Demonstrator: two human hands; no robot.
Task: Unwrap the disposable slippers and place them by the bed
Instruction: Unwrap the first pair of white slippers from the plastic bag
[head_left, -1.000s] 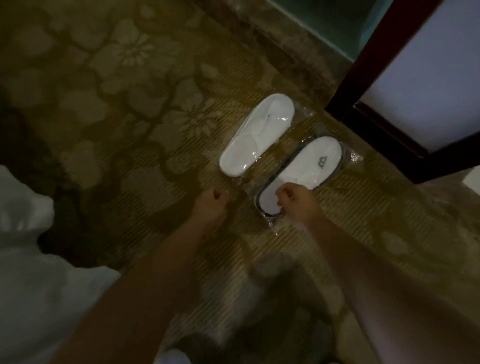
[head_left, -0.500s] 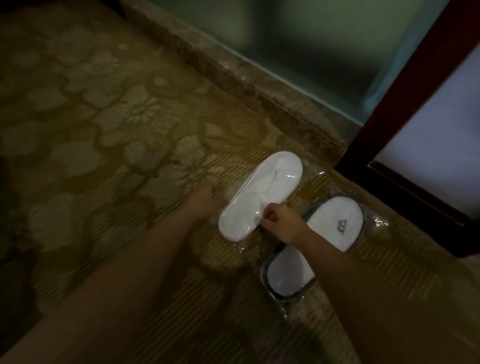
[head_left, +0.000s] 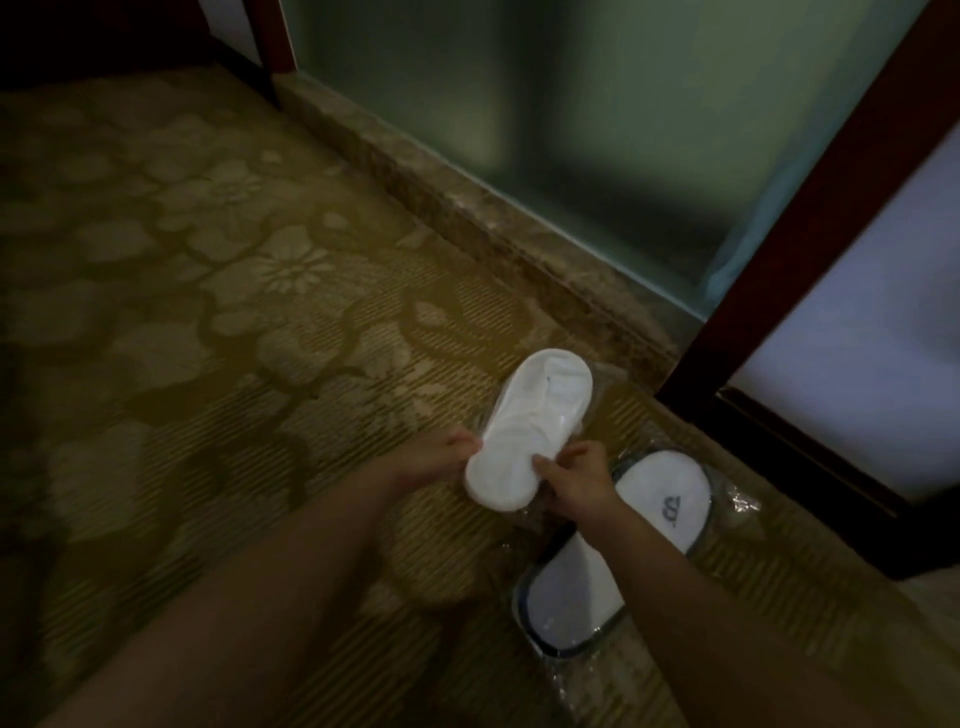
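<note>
The only mark I see is a small dark monogram on the toe of the wrapped slipper (head_left: 660, 514) beside my right arm; its letters are too blurred to read.

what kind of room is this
Most likely a hotel guest room. Two plastic-wrapped disposable slippers, one held and one with a printed logo, sit on floral patterned carpet beside a frosted glass panel with a marble threshold, as at a bathroom.

Carpet (head_left: 218, 395) lies open leftward; stone sill (head_left: 519, 244) and dark frame (head_left: 769, 244) block rightward.
</note>
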